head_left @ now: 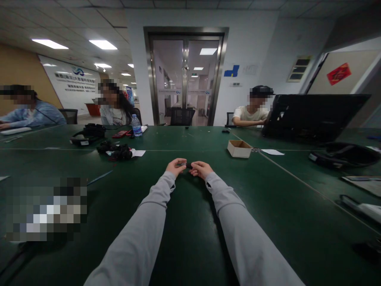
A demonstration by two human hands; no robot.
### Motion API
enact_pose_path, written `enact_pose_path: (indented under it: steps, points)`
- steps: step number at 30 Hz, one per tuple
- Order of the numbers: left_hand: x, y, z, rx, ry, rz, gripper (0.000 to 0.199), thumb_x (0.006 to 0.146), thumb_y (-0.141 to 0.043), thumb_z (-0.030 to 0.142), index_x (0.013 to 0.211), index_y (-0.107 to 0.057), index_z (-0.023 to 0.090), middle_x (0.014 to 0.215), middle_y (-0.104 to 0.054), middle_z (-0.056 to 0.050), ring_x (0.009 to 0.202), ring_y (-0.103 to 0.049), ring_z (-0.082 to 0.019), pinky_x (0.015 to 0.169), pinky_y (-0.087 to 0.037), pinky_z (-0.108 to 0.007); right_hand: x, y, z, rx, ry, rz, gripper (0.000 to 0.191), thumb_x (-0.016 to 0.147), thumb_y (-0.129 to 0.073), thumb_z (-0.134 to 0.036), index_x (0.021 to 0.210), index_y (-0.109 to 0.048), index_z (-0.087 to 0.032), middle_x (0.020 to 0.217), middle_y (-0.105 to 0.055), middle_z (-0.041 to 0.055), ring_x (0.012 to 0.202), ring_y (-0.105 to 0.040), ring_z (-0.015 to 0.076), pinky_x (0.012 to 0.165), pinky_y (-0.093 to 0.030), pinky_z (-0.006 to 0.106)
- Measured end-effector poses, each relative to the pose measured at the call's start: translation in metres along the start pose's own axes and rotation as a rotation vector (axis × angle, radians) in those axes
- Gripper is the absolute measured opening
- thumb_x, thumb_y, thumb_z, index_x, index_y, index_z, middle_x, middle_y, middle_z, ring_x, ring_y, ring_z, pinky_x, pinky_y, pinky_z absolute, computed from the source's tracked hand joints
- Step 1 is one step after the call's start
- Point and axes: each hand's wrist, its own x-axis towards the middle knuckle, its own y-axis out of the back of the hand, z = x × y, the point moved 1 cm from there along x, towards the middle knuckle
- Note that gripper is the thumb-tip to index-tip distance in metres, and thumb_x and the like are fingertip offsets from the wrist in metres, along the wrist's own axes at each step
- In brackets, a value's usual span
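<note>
The dark piece [189,165] sits between your hands, just over the green table [253,214]. Your left hand [176,167] has its fingertips clamped on one end; your right hand [201,170] pinches the other. Beyond them, an open box [239,149] stands to the right, cameras [117,151] lie left, and a bottle [136,127] stands upright past those.

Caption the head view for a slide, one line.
Left hand and right hand hold a small dark object over a green table, bottle beyond to the left, box to the right.
</note>
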Motion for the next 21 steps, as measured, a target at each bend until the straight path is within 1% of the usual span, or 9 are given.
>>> enact_pose_path:
  steps: [3,5,7,9,11,14,18,19,21]
  points:
    - [0.0016,-0.0031,-0.0002,-0.032,0.076,0.043,0.029,0.068,-0.062,0.028,0.094,-0.058,0.015,0.096,-0.062,-0.009,0.067,-0.060,-0.012,0.049,-0.047,-0.019,-0.0004,0.0002,-0.0003,0.002,0.005,-0.002,0.010,0.075,-0.064,-0.011,0.079,-0.054,-0.010,0.054,-0.061,0.0073,0.042,-0.057,0.0113,0.039,-0.048,0.015]
    - [0.0028,-0.0048,-0.0015,-0.016,0.142,0.087,0.021,0.073,-0.057,0.028,0.087,-0.058,0.013,0.080,-0.062,-0.006,0.056,-0.057,-0.009,0.047,-0.045,-0.019,-0.0007,0.0000,-0.0009,0.005,0.004,-0.009,0.012,0.074,-0.065,-0.011,0.080,-0.055,-0.010,0.054,-0.061,0.0073,0.042,-0.057,0.0113,0.039,-0.048,0.015]
    - [0.0033,-0.0051,-0.0024,0.018,0.148,0.101,0.017,0.073,-0.057,0.027,0.081,-0.058,0.012,0.066,-0.059,-0.003,0.050,-0.054,-0.008,0.046,-0.044,-0.018,-0.0008,-0.0002,-0.0016,0.009,-0.001,-0.009,0.014,0.073,-0.067,-0.011,0.080,-0.055,-0.009,0.054,-0.062,0.0077,0.042,-0.057,0.0111,0.039,-0.048,0.015]
    - [0.0031,-0.0041,-0.0026,0.036,0.084,0.074,0.017,0.069,-0.062,0.024,0.080,-0.059,0.012,0.066,-0.059,-0.002,0.055,-0.055,-0.008,0.046,-0.044,-0.017,-0.0009,-0.0004,-0.0023,0.014,-0.006,0.002,0.015,0.072,-0.067,-0.011,0.080,-0.055,-0.009,0.054,-0.062,0.0078,0.042,-0.057,0.0112,0.039,-0.048,0.015]
    - [0.0025,-0.0030,-0.0025,0.040,0.021,0.038,0.023,0.064,-0.067,0.024,0.083,-0.059,0.014,0.076,-0.061,-0.004,0.065,-0.057,-0.011,0.049,-0.045,-0.017,-0.0011,-0.0005,-0.0027,0.018,-0.008,0.015,0.014,0.073,-0.066,-0.010,0.081,-0.055,-0.009,0.053,-0.061,0.0076,0.041,-0.057,0.0110,0.039,-0.048,0.015]
    - [0.0026,-0.0032,-0.0033,0.032,0.031,0.034,0.029,0.066,-0.065,0.028,0.091,-0.058,0.015,0.087,-0.061,-0.006,0.068,-0.058,-0.011,0.049,-0.045,-0.017,-0.0012,-0.0007,-0.0027,0.013,-0.014,0.020,0.010,0.075,-0.063,-0.008,0.081,-0.055,-0.009,0.053,-0.061,0.0069,0.042,-0.057,0.0110,0.039,-0.048,0.015]
    - [0.0033,-0.0064,-0.0031,0.079,0.124,0.062,0.024,0.078,-0.051,0.030,0.094,-0.056,0.013,0.064,-0.056,-0.001,0.045,-0.048,-0.006,0.041,-0.038,-0.016,0.0000,0.0001,-0.0014,0.012,-0.011,0.017,0.010,0.074,-0.064,-0.008,0.080,-0.056,-0.009,0.053,-0.061,0.0065,0.042,-0.057,0.0116,0.038,-0.048,0.016]
    - [0.0031,-0.0071,-0.0024,0.095,0.123,0.057,0.022,0.078,-0.050,0.028,0.094,-0.056,0.013,0.060,-0.054,0.001,0.043,-0.046,-0.005,0.040,-0.037,-0.016,0.0004,0.0004,-0.0010,0.014,-0.011,0.015,0.011,0.073,-0.065,-0.008,0.079,-0.057,-0.009,0.053,-0.061,0.0065,0.042,-0.057,0.0117,0.038,-0.048,0.016]
    - [0.0023,-0.0080,-0.0001,0.110,0.096,0.048,0.022,0.075,-0.054,0.021,0.096,-0.056,0.015,0.063,-0.054,0.001,0.047,-0.048,-0.006,0.041,-0.036,-0.015,0.0010,0.0011,-0.0004,0.020,-0.011,0.010,0.012,0.072,-0.066,-0.009,0.079,-0.057,-0.009,0.054,-0.061,0.0063,0.042,-0.057,0.0118,0.038,-0.049,0.016]
